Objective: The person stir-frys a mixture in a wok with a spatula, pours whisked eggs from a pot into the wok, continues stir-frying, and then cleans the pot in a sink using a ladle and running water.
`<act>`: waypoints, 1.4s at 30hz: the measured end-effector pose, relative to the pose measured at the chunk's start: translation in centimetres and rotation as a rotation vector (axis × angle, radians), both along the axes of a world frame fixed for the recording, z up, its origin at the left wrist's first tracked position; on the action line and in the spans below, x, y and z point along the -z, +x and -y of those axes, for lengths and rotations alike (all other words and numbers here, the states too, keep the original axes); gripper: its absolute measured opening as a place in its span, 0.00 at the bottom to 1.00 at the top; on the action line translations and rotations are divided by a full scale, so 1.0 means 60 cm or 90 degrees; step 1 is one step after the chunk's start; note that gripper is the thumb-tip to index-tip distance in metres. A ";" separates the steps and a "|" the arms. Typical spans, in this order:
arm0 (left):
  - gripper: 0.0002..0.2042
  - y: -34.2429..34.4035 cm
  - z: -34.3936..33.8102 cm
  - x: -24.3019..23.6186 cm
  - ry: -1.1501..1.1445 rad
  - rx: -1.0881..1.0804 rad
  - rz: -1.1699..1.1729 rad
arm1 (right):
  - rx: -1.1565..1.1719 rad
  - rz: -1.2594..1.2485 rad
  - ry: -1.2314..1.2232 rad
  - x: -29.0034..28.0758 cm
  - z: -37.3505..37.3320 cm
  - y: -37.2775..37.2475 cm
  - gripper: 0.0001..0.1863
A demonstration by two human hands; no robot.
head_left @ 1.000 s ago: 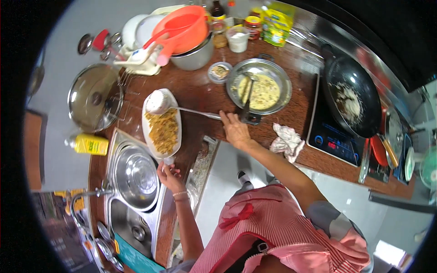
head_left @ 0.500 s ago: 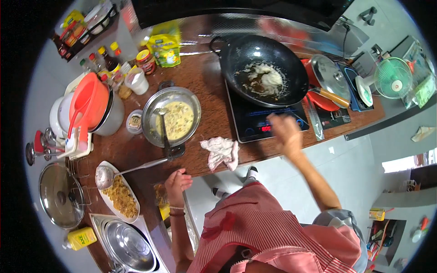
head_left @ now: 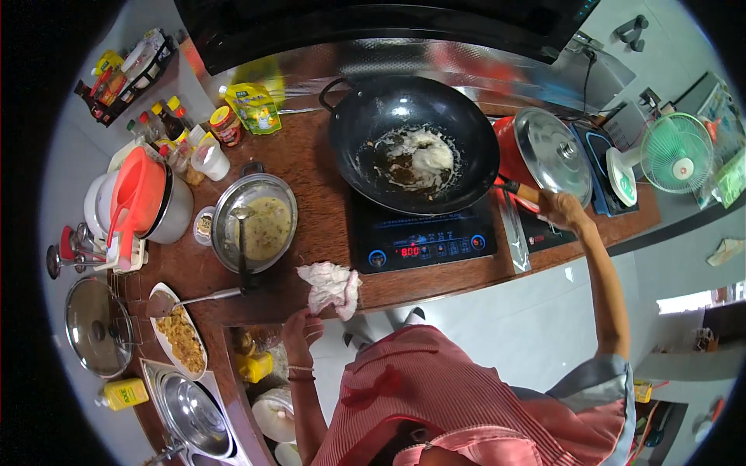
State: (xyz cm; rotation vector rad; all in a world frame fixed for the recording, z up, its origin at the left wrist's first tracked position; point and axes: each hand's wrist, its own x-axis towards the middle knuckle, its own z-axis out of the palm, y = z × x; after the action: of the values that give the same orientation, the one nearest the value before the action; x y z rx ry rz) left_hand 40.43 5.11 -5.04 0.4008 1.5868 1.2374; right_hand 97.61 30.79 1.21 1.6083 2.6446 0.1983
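Head view: the right hand is wrapped around the wooden handle, hiding its end; the black wok lies left of that grip, covering the cooktop's back. Left hand, fingers slightly apart, is beside the cloth; contact is unclear.

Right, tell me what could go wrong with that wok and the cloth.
The right hand grips the handle of the wok; a sharp tug might spill the pale food inside. The crumpled cloth lies at the front edge of the counter, close to the left hand, and could get knocked off.
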 end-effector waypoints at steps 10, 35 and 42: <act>0.13 -0.023 0.013 0.052 0.154 -0.303 0.090 | 0.303 -0.463 -0.551 -0.119 0.223 -0.252 0.23; 0.10 -0.149 -0.054 -0.001 0.214 -0.302 0.359 | -0.270 -0.228 -0.394 -0.130 0.202 -0.953 0.25; 0.06 -0.140 -0.057 -0.015 0.308 -0.386 0.466 | -0.189 -0.049 -0.431 -0.047 0.204 -1.074 0.24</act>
State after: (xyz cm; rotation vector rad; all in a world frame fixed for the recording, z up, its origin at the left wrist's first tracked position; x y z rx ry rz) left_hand 32.01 8.54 -4.12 -0.2620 0.7737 1.9554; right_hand 33.18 18.56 4.05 1.0201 2.5626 -0.6882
